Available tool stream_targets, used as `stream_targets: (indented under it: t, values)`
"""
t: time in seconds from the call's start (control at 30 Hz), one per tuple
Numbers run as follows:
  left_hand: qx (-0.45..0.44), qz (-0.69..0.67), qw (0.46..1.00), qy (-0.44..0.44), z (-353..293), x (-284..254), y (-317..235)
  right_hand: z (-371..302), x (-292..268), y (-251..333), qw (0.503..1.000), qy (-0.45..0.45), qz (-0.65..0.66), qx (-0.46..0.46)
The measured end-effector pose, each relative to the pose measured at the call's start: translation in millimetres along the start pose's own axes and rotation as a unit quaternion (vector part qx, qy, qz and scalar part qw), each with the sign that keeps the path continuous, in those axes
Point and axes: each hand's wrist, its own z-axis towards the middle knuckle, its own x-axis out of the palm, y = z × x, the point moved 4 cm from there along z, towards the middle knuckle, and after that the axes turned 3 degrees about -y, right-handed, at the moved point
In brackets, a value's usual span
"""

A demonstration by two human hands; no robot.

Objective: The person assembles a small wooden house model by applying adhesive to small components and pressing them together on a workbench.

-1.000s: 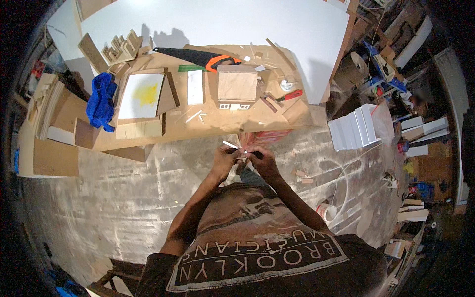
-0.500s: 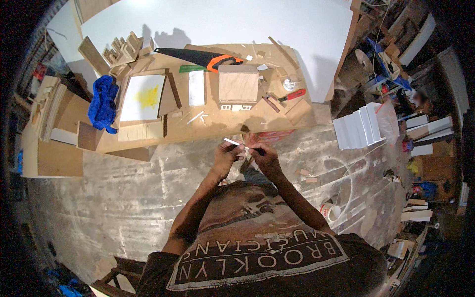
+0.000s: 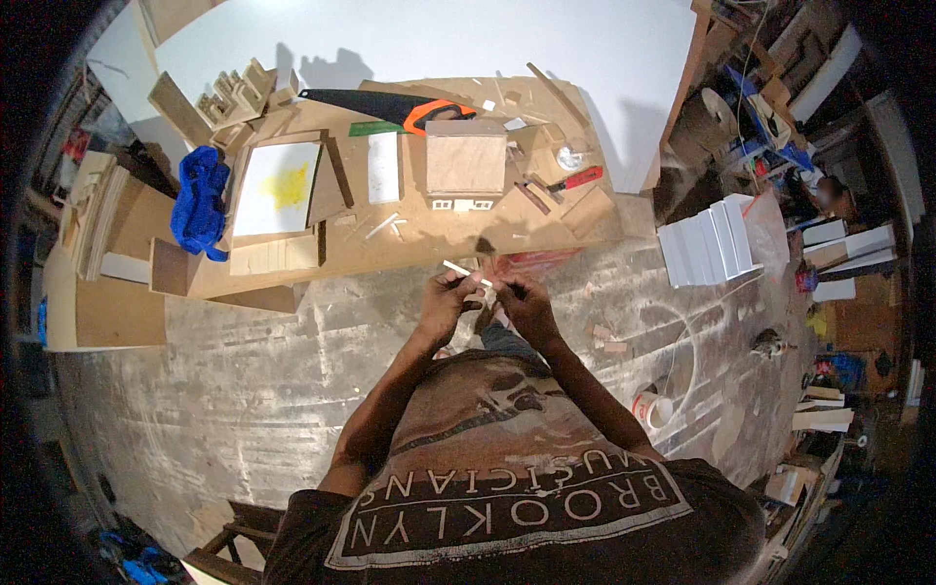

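Note:
A thin white strip [image 3: 455,266] is held in front of me, just off the near edge of the workbench [image 3: 390,249]. My left hand [image 3: 447,307] is closed round it, its far-left end sticking out past the fingers. At the strip's right end, my right hand [image 3: 527,310] is closed in a pinch. Its fingertips meet the strip, and whether they hold anything else is hidden. On the bench beyond lie a small plywood box shape [image 3: 466,158] with cut-out pale pieces [image 3: 461,205] along its front, and a few white offcut strips [image 3: 383,226].
On the bench are a handsaw [image 3: 380,105], a red utility knife [image 3: 575,178], a white board with a yellow stain [image 3: 280,188] and a blue bundle [image 3: 200,203]. White panels [image 3: 704,244] stand at the right, near a white bucket [image 3: 653,409] on the floor.
The strip now tilts more steeply down to the right, and more of its right end shows between my hands. My right fingers have shifted slightly. The view has moved a little.

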Motion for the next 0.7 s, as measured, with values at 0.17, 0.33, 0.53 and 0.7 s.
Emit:
stream_targets:
  t: [0.17, 0.33, 0.53, 0.7]
  values:
    - [0.003, -0.021, 1.000, -0.010, 5, -5, -1, -5, -1, 9, 0.991, -0.012, 0.056, 0.117]
    - [-0.012, -0.023, 1.000, -0.010, 5, -6, 1, 4, -6, -21, 1.000, -0.018, -0.019, -0.004]
    - [-0.011, -0.036, 0.999, -0.017, 5, -7, 0, 8, -7, -20, 1.000, -0.015, -0.012, -0.024]
    - [-0.004, -0.037, 0.999, -0.011, 9, -11, 6, 9, -7, -17, 1.000, -0.015, -0.004, -0.005]
